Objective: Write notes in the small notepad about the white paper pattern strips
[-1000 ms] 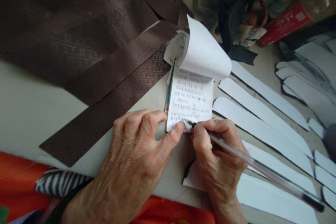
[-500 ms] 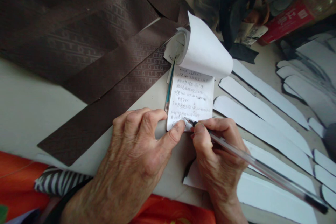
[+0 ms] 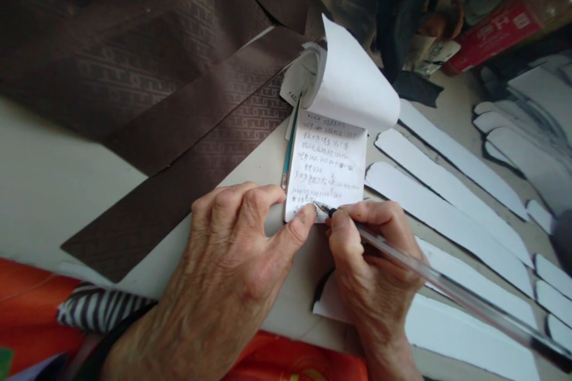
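Observation:
A small white notepad (image 3: 328, 166) lies on the table, its upper pages curled back and its open page full of handwriting. My left hand (image 3: 236, 256) rests beside it with fingers curled, the thumb pressing the pad's lower left corner. My right hand (image 3: 370, 262) is closed on a clear ballpoint pen (image 3: 429, 277), whose tip touches the bottom line of the page next to my left thumb. A green pencil (image 3: 290, 146) lies along the pad's left edge.
Dark brown patterned fabric strips (image 3: 179, 119) cover the table's left and back. Several white curved pattern pieces (image 3: 447, 202) lie in a row at the right. A red box (image 3: 491, 33) and dark clutter sit at the back. Orange and striped cloth (image 3: 89, 309) lies at the near edge.
The pen tip has shifted very slightly along the bottom line of the page. Both hands stay in place; the view has drifted a little.

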Tool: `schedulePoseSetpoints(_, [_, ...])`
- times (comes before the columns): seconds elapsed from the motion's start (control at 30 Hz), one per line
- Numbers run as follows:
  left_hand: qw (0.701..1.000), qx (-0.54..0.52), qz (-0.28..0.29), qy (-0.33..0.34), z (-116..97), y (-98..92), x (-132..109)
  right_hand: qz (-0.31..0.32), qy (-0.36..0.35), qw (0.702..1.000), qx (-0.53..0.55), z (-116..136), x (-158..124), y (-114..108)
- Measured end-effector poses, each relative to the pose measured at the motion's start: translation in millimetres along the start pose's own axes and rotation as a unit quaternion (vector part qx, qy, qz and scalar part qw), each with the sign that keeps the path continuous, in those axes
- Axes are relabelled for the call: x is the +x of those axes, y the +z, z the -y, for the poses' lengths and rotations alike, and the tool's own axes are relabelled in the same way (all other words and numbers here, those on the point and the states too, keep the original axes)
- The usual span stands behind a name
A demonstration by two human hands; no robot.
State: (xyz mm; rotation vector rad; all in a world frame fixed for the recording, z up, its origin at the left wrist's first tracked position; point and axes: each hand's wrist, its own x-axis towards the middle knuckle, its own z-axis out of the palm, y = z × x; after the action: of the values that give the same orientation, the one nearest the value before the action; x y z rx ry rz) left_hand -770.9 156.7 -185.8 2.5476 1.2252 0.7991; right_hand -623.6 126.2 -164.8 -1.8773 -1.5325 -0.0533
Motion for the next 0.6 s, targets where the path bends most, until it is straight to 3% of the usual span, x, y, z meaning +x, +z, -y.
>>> schedulePoseSetpoints(0.33, [1.000,0.007,0.011,0.015,0.2,-1.8,-1.0,-0.016,0.019,0.999,0.021,-1.0,-1.1,2.6])
schedulePoseSetpoints(0.6, [0.999,0.014,-0.025,0.028,1.5,1.6,-0.2,-0.018,0.018,0.999,0.036,-0.1,0.7,2.7])
